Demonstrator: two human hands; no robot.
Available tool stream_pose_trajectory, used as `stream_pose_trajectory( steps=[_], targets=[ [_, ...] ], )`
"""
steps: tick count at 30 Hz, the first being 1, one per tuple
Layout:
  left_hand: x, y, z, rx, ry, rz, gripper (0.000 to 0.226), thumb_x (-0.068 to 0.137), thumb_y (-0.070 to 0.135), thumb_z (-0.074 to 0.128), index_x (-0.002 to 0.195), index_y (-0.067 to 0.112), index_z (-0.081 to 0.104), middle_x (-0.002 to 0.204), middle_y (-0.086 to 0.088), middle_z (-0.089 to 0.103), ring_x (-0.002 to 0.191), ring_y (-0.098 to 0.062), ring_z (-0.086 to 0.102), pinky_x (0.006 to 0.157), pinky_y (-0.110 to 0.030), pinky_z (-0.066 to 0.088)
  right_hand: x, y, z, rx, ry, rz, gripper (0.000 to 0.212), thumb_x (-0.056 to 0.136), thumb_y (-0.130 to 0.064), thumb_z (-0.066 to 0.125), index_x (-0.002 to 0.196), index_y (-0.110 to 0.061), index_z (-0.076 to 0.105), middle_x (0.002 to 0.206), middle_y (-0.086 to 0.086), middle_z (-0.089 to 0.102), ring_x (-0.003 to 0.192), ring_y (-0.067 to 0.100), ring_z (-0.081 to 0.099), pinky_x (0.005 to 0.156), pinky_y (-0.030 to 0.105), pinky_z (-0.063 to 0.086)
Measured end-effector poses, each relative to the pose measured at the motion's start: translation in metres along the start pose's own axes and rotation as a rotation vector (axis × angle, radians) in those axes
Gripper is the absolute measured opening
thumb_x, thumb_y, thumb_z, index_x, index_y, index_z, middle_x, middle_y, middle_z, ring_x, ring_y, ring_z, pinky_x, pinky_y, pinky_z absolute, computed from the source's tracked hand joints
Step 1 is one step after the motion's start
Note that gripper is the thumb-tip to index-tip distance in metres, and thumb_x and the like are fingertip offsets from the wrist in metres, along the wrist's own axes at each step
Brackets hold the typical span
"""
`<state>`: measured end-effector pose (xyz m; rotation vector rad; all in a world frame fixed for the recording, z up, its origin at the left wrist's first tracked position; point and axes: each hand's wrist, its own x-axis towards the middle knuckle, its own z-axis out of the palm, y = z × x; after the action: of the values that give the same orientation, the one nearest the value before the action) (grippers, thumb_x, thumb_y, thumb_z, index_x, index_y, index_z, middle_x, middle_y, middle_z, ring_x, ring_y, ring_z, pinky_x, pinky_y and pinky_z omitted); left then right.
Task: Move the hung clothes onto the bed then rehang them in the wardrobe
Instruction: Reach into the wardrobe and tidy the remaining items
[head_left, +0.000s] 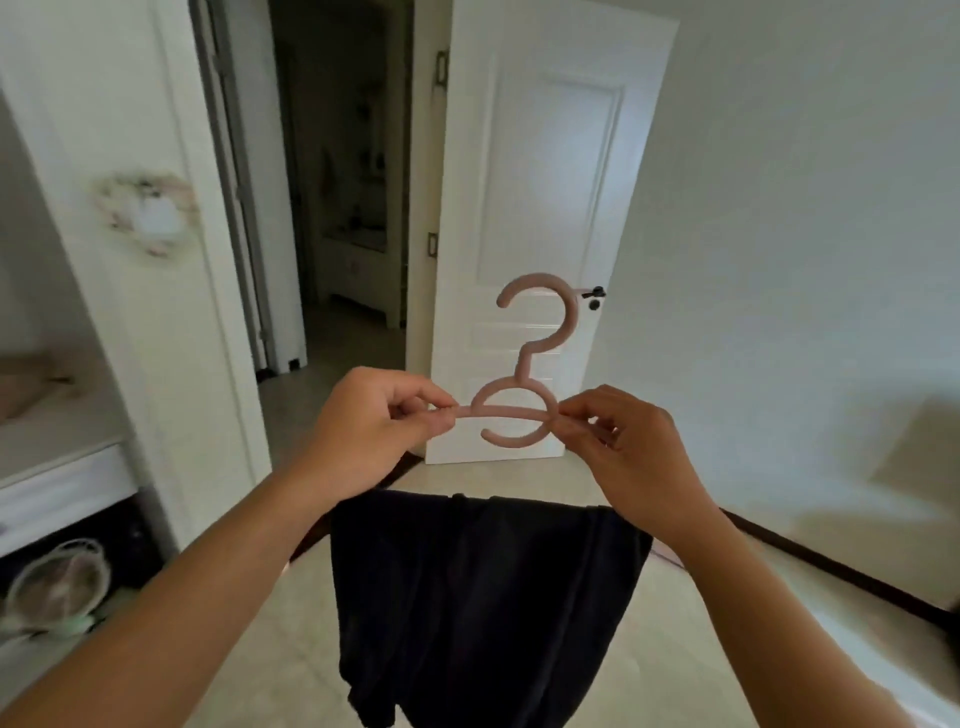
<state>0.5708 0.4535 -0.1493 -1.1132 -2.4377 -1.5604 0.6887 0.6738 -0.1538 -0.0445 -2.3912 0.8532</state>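
Both hands raised at centre frame, each pinching one end of a pink flocked clothes hanger (519, 410): left hand (371, 423) at 9 o'clock of its ring, thumb and forefinger closed on the horizontal bar; right hand (623, 441) at 3 o'clock, fingertips curled round the other end. Held upright, hook at 12 o'clock with its open end curling toward 9 o'clock, long axis of the bar running 9 to 3, level. Forearms reaching up from 7 and 5 o'clock, converging, wrists bent slightly inward, hands apart with the ring between them. Draped below, at 6 o'clock of the hanger, a dark navy folded garment (478, 597), hanging straight down, top edge running 9 to 3; what carries it cannot be told. Behind, at 12 o'clock, a white panelled door (545, 156) standing open beside a dim doorway (343, 182). At 9 o'clock a white wardrobe panel (171, 312) with a blurred wreath-like ornament (148, 213); at 8 o'clock a pale green fan (57, 587), low down. Beige tiled floor (701, 623) beneath.
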Motion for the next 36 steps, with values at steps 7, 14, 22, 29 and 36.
stream_pose_trajectory(
  steps=[7, 14, 22, 29, 36],
  targets=[
    [-0.012, -0.058, -0.117, 0.041, 0.235, -0.105, 0.012, 0.084, 0.020, 0.074, 0.092, 0.029, 0.077, 0.070, 0.017, 0.068, 0.067, 0.000, 0.060, 0.062, -0.013, 0.044, 0.081, -0.065, 0.113, 0.126, -0.130, -0.171, 0.013, 0.089, -0.030, 0.069, 0.085, -0.042, 0.066, 0.083, -0.022, 0.065, 0.084, -0.003, 0.058, 0.070, 0.004, 0.042],
    [-0.019, -0.128, -0.216, 0.086, 0.434, -0.208, 0.014, 0.080, 0.019, 0.078, 0.084, 0.033, 0.079, 0.072, -0.001, 0.071, 0.067, -0.025, 0.061, 0.068, -0.035, 0.054, 0.161, -0.112, 0.231, 0.189, -0.295, -0.324, 0.005, 0.086, -0.034, 0.070, 0.088, -0.032, 0.073, 0.078, -0.021, 0.065, 0.079, 0.001, 0.059, 0.063, 0.010, 0.044],
    [-0.027, -0.194, -0.325, 0.188, 0.613, -0.309, 0.017, 0.081, 0.015, 0.076, 0.084, 0.032, 0.078, 0.074, -0.002, 0.072, 0.072, -0.023, 0.063, 0.077, -0.040, 0.054, 0.248, -0.184, 0.353, 0.192, -0.512, -0.479, 0.014, 0.088, -0.044, 0.066, 0.088, -0.032, 0.073, 0.072, -0.021, 0.064, 0.075, -0.002, 0.060, 0.063, 0.016, 0.048],
    [-0.031, -0.250, -0.425, 0.292, 0.715, -0.385, 0.016, 0.085, 0.009, 0.072, 0.084, 0.025, 0.075, 0.078, 0.004, 0.073, 0.073, -0.010, 0.065, 0.073, -0.018, 0.049, 0.299, -0.274, 0.443, 0.157, -0.636, -0.636, 0.020, 0.093, -0.040, 0.064, 0.079, -0.025, 0.066, 0.071, -0.004, 0.066, 0.064, 0.012, 0.059, 0.061, 0.026, 0.048],
    [-0.032, -0.306, -0.546, 0.396, 0.739, -0.367, 0.012, 0.091, 0.013, 0.066, 0.093, 0.022, 0.074, 0.083, 0.011, 0.072, 0.081, -0.001, 0.066, 0.079, -0.018, 0.048, 0.338, -0.377, 0.528, 0.210, -0.720, -0.675, 0.025, 0.093, -0.027, 0.065, 0.075, -0.011, 0.064, 0.047, -0.007, 0.061, 0.041, 0.009, 0.062, 0.052, 0.021, 0.052]
  ],
)
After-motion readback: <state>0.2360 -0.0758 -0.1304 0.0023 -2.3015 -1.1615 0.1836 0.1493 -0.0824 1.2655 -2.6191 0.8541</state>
